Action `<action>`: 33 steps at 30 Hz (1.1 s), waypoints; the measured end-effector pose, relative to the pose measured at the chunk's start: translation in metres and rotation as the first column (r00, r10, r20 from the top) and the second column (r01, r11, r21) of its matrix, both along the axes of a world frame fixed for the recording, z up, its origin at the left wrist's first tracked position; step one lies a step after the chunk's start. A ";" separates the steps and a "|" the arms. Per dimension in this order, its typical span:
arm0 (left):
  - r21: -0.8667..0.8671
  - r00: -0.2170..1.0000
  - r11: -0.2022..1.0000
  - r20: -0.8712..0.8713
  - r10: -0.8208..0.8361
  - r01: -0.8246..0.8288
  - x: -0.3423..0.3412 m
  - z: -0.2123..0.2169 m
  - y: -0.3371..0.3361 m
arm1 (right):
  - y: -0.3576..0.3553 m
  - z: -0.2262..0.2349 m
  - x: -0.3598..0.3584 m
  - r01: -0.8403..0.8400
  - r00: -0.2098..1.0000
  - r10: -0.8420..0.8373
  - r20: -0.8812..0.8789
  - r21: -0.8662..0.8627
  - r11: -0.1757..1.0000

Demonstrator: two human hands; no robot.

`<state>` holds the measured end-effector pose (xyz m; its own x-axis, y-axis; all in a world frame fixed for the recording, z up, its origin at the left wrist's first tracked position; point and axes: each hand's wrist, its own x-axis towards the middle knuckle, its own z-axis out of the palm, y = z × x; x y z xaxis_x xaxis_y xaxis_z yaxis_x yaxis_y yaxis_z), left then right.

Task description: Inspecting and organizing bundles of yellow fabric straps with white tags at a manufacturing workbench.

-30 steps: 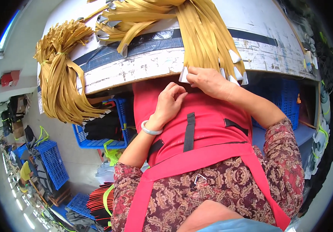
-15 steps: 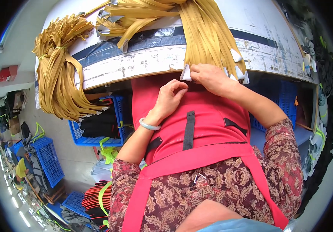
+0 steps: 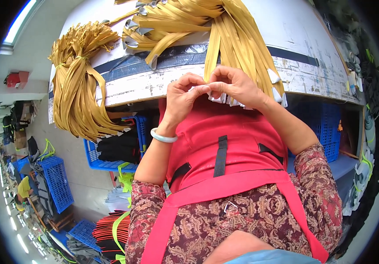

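Observation:
A bundle of long golden-yellow straps (image 3: 238, 42) hangs over the table's near edge, many with white or silvery wrapped ends. My left hand (image 3: 184, 94), with a pale bangle on its wrist, is closed in a pinch. Its thumb and fingertips meet those of my right hand (image 3: 235, 86), also pinched, at the end of one yellow strap (image 3: 212, 50). Just what each fingertip grips there is partly hidden. Below the right hand, several white strap ends (image 3: 218, 97) hang against my red apron (image 3: 238, 136).
Another tied bundle of yellow straps (image 3: 80, 83) droops off the left part of the white worktable (image 3: 127, 88). A blue crate (image 3: 99, 160) with dark cloth stands below it. Another blue crate (image 3: 326, 132) is under the table at right. More blue crates (image 3: 57, 182) are at far left.
My left hand has risen from over the apron to meet my right hand at a strap's end. Both hands are now pinched together. The view has shifted slightly.

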<state>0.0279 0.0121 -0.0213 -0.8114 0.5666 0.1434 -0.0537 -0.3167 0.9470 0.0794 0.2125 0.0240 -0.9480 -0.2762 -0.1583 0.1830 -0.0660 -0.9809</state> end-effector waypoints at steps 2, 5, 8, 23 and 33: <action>-0.040 0.990 0.998 0.131 -0.050 0.056 -0.004 -0.004 -0.003 | 0.003 -0.007 -0.005 -0.064 0.997 0.069 -0.030 0.144 0.987; 0.051 0.988 0.998 0.147 -0.047 0.040 -0.006 -0.010 0.002 | 0.008 -0.007 -0.017 -0.166 0.976 0.200 -0.091 0.293 0.942; 0.246 0.939 0.967 0.342 -0.025 -0.064 -0.005 -0.007 0.008 | 0.013 -0.006 -0.023 -0.120 0.992 0.120 0.028 -0.015 0.993; 0.062 0.918 0.991 0.374 -0.131 0.116 -0.016 -0.010 0.007 | 0.024 -0.013 -0.032 -0.165 0.979 0.176 0.099 -0.109 0.980; -0.252 0.686 0.777 -0.667 0.293 -0.577 0.002 -0.008 0.032 | -0.022 -0.028 -0.015 0.515 0.710 0.090 -0.699 0.601 0.611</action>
